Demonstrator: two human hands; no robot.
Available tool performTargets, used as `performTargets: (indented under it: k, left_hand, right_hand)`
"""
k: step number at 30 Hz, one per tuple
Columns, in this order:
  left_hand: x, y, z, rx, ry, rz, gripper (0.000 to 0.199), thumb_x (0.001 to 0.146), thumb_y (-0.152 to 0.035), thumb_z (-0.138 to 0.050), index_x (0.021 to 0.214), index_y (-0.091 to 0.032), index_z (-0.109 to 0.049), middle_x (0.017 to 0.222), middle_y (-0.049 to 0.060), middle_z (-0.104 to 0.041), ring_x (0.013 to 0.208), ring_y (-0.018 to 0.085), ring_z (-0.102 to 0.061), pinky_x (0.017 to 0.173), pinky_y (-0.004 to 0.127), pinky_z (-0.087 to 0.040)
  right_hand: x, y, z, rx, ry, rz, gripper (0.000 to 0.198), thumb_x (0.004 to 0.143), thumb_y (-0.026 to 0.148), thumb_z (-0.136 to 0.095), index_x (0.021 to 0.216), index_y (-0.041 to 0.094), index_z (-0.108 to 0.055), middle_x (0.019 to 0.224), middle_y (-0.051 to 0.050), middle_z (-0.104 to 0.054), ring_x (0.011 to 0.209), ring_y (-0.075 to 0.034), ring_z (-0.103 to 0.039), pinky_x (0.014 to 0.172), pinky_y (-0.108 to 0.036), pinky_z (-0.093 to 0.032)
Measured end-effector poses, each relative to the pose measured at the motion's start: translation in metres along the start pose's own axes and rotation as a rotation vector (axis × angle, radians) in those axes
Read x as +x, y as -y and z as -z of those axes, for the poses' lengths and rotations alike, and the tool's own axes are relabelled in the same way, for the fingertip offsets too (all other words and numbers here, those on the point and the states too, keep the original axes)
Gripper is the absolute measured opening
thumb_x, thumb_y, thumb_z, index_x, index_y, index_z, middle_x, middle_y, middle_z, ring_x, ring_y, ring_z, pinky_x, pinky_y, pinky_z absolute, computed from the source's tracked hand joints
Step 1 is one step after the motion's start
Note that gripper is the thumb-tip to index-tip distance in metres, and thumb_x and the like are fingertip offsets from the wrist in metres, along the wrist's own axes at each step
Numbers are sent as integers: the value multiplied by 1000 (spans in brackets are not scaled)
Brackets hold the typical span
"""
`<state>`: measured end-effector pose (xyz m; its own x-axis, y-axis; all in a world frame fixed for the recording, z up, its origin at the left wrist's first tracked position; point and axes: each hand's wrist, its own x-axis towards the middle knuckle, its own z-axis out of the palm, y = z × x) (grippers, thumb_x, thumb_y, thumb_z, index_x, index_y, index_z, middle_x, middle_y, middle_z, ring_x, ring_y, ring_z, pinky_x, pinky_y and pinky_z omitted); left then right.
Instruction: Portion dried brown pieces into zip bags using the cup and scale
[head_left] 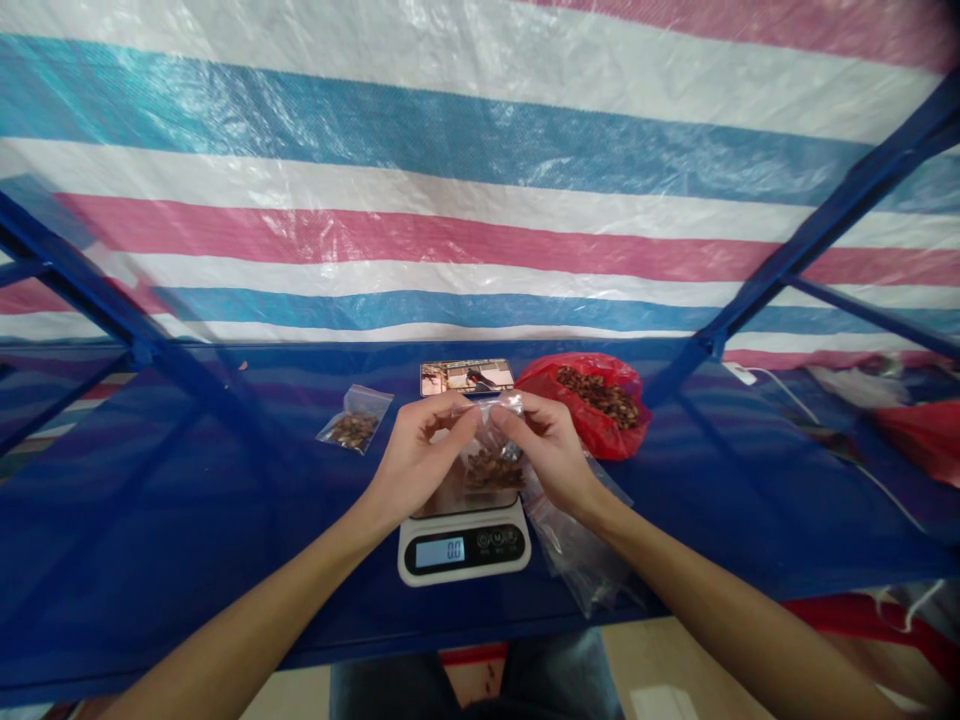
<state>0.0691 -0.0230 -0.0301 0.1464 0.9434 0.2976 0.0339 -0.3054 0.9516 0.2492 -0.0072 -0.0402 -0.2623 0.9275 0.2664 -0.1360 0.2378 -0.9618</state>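
A small clear zip bag (493,468) with brown dried bits in its bottom hangs between my two hands, above a digital kitchen scale (465,545) whose display reads 0.0. My left hand (429,450) pinches the bag's top edge from the left. From the other side my right hand (551,440) pinches the same edge, thumb and fingers closed. Much of the scale's steel plate is hidden behind the bag and hands. Just beyond my right hand stands an open red plastic bag (536,375) holding more of the brown dried bits (600,395).
Another filled zip bag (354,425) lies on the blue shelf (225,520) at left. A phone (465,377) showing a picture stands behind my hands. Flat clear bags (585,550) lie right of the scale. Blue metal braces (757,280) rise at both sides before a striped tarp (450,140).
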Motion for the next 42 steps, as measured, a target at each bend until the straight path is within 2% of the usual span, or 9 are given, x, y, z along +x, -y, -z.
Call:
performTargets:
  k: [9,15,22,29,32,34,36,38,42]
  left_hand:
    - [1,1,2,45,46,-23,28,96,-41,-69,83,-17,-73,76,1,-68,71,15,-63,66,23,-49]
    - [1,4,5,112,115,-57,29,98,-40,-67,83,-17,-73,77,2,-67,73,15,-61,69,24,-47]
    - [3,1,16,200,5,-145,18,93,-35,-75,87,-20,-82,84,4,-78,75,17,-67,72,27,-50]
    - [2,-5,18,82,-75,-176,15,88,-32,-81,79,-21,-84,79,4,-80,73,18,-70,71,28,-53]
    - [12,-12,33,-90,-259,-225,13,88,-31,-81,82,-21,-82,83,4,-80,79,17,-72,78,28,-56]
    - [22,-17,52,-208,-376,-254,16,88,-34,-80,83,-19,-79,86,4,-80,80,17,-73,80,30,-59]
    - [31,-19,76,-279,-435,-216,21,84,-37,-81,80,-18,-73,80,2,-77,72,15,-71,75,29,-60]
    - [37,-16,98,-229,-516,-85,27,81,-42,-80,79,-20,-65,70,-2,-70,59,13,-66,58,25,-57]
    - [36,7,125,-26,-460,182,32,70,-41,-86,75,-19,-64,53,-4,-61,37,11,-50,35,21,-38]
  right_hand:
    - [-1,-4,-4,90,17,-45,32,91,45,-78,74,20,-66,70,2,-60,65,-14,-53,62,-26,-42]
    - [3,6,0,-21,113,27,37,94,49,-74,73,19,-68,69,1,-61,64,-13,-53,62,-26,-42]
    - [13,20,16,-85,105,80,28,86,45,-83,73,20,-79,67,-2,-72,59,-15,-61,60,-29,-48]
    - [10,26,21,-108,107,113,19,82,39,-88,75,22,-84,68,-4,-77,56,-18,-69,56,-31,-55]
    - [17,36,44,-119,-27,179,24,92,43,-79,81,22,-83,69,-4,-78,52,-17,-68,54,-31,-54]
    - [27,41,74,-169,-195,228,25,94,45,-76,92,21,-82,70,-4,-77,49,-15,-65,52,-30,-52]
    - [39,41,112,-286,-252,180,28,90,47,-78,94,19,-81,70,-4,-77,50,-15,-65,50,-27,-49]
    - [51,34,148,-486,-120,57,32,84,49,-81,82,18,-79,68,-5,-76,49,-15,-63,50,-28,-50]
    - [61,10,185,-915,237,-37,16,77,36,-82,82,20,-82,74,-5,-79,57,-19,-67,57,-30,-53]
